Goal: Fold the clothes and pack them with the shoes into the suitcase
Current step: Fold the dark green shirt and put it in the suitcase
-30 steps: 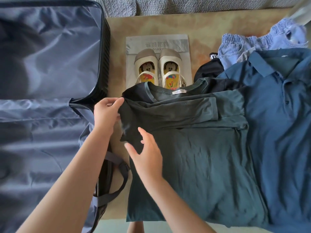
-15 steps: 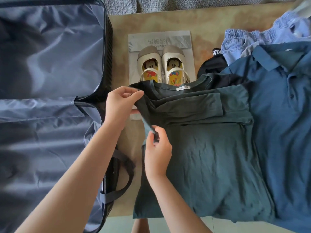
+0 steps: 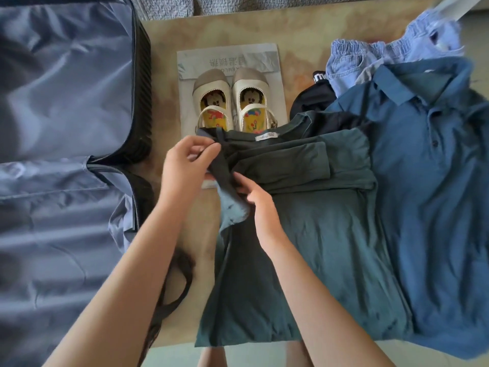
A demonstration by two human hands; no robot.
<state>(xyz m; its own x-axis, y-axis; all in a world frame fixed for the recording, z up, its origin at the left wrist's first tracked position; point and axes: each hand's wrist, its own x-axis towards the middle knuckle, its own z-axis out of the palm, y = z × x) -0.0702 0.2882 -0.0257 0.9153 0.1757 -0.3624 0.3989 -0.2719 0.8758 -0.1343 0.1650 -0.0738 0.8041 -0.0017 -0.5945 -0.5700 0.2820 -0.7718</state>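
The dark green long-sleeved shirt (image 3: 317,234) lies flat in the middle of the table (image 3: 291,30). One sleeve is already folded across its chest. The left hand (image 3: 185,162) pinches the loose sleeve (image 3: 225,176) up by the shoulder, on the shirt's left side. The right hand (image 3: 258,200) holds the same sleeve a bit lower, with its fingers curled on the cloth. The sleeve is lifted and bunched between the two hands.

The open suitcase (image 3: 66,102) waits on the left with no clothes in the part we can see. The little cartoon shoes (image 3: 232,102) sit on a sheet of paper (image 3: 227,56) at the far side, touching the shirt's collar. A blue polo shirt (image 3: 428,181) lies on the right, partly under the green one.

What could go wrong? The sleeve looks twisted, so it may land crumpled and make a lumpy fold. Pulling hard could drag the whole shirt and undo the folded sleeve. The collar could also nudge the shoes.
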